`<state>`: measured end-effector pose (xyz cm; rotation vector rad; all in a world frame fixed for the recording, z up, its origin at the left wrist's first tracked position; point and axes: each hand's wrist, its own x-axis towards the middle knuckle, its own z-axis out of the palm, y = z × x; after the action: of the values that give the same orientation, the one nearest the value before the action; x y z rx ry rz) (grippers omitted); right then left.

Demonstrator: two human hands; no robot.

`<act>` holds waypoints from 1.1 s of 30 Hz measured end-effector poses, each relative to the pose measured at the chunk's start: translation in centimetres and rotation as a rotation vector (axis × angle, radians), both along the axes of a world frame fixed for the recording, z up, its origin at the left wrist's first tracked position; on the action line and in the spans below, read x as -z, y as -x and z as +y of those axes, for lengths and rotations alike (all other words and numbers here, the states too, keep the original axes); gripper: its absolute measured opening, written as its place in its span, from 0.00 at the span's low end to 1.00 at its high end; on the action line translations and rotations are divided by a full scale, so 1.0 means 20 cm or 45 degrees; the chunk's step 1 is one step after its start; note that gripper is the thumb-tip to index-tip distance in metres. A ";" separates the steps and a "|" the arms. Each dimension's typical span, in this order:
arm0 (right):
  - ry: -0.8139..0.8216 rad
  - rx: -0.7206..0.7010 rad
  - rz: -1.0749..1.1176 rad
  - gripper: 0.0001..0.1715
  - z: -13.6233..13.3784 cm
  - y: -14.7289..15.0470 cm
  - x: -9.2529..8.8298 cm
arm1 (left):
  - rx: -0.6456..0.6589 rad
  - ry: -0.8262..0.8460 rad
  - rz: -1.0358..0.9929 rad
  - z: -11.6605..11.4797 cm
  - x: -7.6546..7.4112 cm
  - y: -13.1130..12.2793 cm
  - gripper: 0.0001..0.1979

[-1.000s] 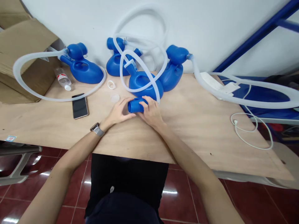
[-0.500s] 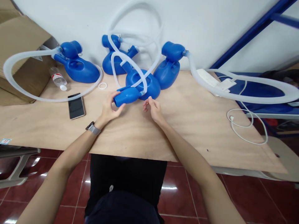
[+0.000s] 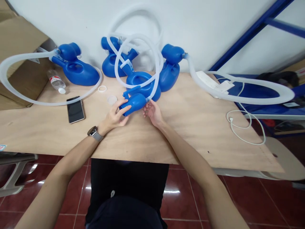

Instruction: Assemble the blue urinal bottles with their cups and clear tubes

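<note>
My left hand (image 3: 116, 116) grips the open wide end of a blue plastic urinal head (image 3: 137, 103), thumb below and fingers over the top. At its narrow end, where a translucent hose (image 3: 154, 89) joins it, my right hand (image 3: 152, 113) pinches the joint; its fingertips are partly hidden. A blue flap stands up from the head's upper side. Just behind lies a blue urinal bottle (image 3: 140, 77) with a handle hole and a pale clip on its neck (image 3: 127, 65). The hose loops over this bottle.
More blue bottles with hoses stand at the left (image 3: 82, 73), back (image 3: 111, 65) and right (image 3: 169, 78). Left of my hands lie a phone (image 3: 75, 111), a water bottle (image 3: 57, 82), a white ring (image 3: 102, 88) and a clear disc (image 3: 111, 100). A cardboard box (image 3: 21, 63) and power strip (image 3: 209, 82) flank them.
The urinal head has tilted and shifted slightly right and towards me. My right hand has closed in on its hose joint. The hose loop has swung, and a clear disc now shows.
</note>
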<state>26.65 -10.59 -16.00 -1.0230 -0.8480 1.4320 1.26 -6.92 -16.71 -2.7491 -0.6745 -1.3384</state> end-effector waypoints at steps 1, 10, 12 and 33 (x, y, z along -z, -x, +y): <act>0.007 -0.006 0.013 0.31 0.00 0.00 0.00 | 0.013 -0.001 0.006 0.00 0.00 0.00 0.24; -0.017 -0.012 0.091 0.24 -0.01 0.02 -0.02 | -0.139 0.044 -0.118 -0.02 -0.03 -0.02 0.22; -0.092 -0.019 0.116 0.23 -0.01 0.02 -0.03 | -0.169 0.068 -0.202 -0.02 -0.03 -0.03 0.24; -0.098 0.173 0.312 0.23 -0.01 -0.08 -0.19 | 0.099 -0.184 -0.173 -0.03 -0.02 -0.03 0.25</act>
<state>28.24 -10.75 -12.17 -0.8120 -0.6379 1.3654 1.78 -7.58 -16.39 -2.6149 -0.4596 -1.5351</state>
